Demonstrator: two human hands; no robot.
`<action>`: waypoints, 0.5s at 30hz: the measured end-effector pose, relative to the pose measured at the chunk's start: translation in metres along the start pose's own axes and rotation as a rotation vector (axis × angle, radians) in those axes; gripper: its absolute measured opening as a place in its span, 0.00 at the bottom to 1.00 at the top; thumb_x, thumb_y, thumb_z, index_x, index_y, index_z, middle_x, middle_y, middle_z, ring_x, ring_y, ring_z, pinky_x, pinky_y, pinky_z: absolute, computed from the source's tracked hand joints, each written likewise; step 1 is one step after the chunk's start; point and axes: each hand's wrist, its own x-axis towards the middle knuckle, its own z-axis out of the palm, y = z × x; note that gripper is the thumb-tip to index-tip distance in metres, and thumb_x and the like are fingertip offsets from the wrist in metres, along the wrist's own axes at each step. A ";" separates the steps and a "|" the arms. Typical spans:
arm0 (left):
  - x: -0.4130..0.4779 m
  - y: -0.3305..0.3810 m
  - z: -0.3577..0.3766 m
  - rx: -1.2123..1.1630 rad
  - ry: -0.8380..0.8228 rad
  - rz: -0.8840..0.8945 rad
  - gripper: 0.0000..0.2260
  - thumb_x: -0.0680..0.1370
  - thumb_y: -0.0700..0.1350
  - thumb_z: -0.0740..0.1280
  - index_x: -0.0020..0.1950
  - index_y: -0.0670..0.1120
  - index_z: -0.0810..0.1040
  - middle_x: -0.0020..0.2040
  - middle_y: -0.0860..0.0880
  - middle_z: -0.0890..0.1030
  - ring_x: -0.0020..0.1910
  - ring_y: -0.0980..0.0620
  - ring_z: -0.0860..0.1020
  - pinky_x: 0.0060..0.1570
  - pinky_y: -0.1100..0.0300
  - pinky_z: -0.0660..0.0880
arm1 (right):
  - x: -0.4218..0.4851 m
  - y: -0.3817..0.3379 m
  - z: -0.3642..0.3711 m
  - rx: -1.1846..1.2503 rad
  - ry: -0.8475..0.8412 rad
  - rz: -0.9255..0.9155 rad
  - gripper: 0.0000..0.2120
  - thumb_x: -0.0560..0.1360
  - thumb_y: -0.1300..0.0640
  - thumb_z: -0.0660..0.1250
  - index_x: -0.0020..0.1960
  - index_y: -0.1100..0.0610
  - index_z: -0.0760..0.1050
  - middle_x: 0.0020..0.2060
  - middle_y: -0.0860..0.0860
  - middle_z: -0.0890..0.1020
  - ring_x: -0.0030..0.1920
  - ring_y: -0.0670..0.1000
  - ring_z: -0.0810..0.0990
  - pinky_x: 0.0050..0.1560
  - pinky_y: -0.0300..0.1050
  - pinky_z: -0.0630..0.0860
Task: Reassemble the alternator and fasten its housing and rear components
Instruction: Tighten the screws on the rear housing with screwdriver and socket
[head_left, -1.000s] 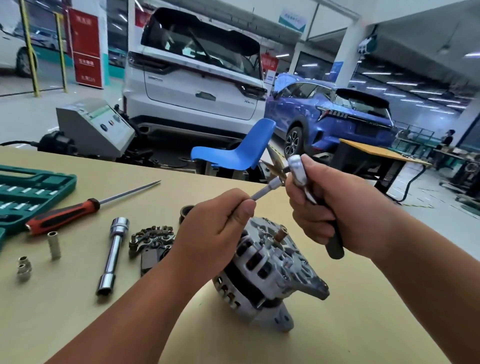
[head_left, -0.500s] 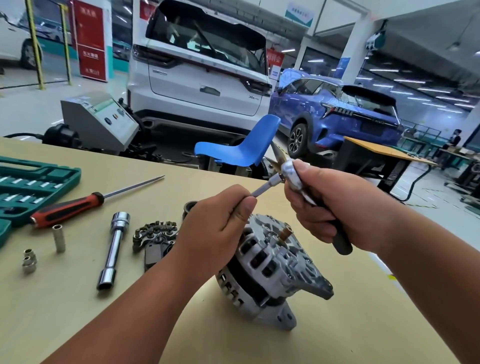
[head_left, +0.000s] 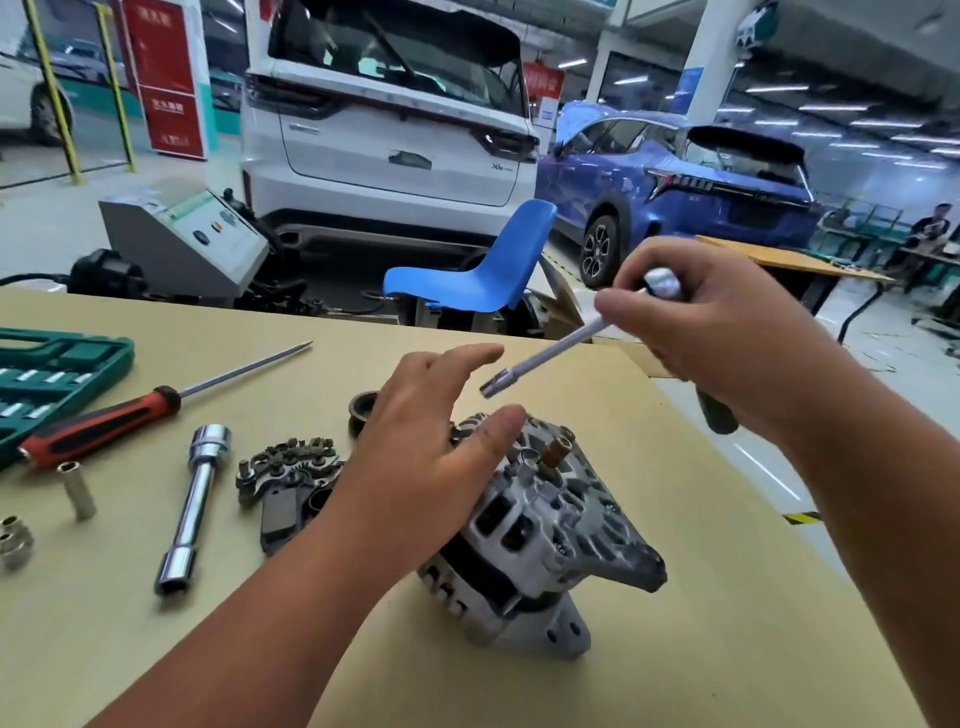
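Head view: right hand (head_left: 727, 338) grips ratchet (head_left: 550, 356); left hand (head_left: 426, 441) released over alternator (head_left: 561, 530).

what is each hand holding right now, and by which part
The right hand grips the ratchet by its handle, with the extension bar sticking out free. The left hand holds nothing and is open above the alternator.

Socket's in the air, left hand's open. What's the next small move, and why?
Probably lower the socket onto a rear-housing fastener while the left hand steadies the alternator. The right hand grips the ratchet, extension angled down at the housing, tip not touching; the left hand is open beside it, and the alternator lies unclamped on the table.
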 end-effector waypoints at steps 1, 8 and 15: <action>-0.001 0.000 0.001 -0.043 -0.069 -0.102 0.29 0.73 0.75 0.60 0.74 0.73 0.67 0.67 0.65 0.73 0.67 0.61 0.73 0.65 0.53 0.72 | 0.006 0.006 -0.008 0.025 0.086 0.020 0.13 0.73 0.41 0.74 0.43 0.51 0.79 0.28 0.45 0.76 0.26 0.44 0.69 0.27 0.37 0.67; -0.002 -0.002 0.006 -0.207 -0.102 -0.295 0.26 0.66 0.68 0.64 0.66 0.73 0.77 0.58 0.67 0.82 0.55 0.60 0.85 0.59 0.48 0.82 | 0.030 0.043 -0.005 -0.332 -0.022 0.052 0.11 0.72 0.43 0.72 0.40 0.49 0.78 0.30 0.48 0.79 0.26 0.43 0.72 0.28 0.42 0.72; -0.003 -0.001 0.005 -0.238 -0.093 -0.306 0.25 0.66 0.66 0.64 0.63 0.72 0.79 0.59 0.66 0.82 0.56 0.57 0.86 0.59 0.43 0.83 | 0.043 0.057 -0.006 -0.290 -0.105 -0.048 0.09 0.73 0.48 0.73 0.40 0.52 0.78 0.31 0.48 0.77 0.26 0.43 0.70 0.28 0.39 0.70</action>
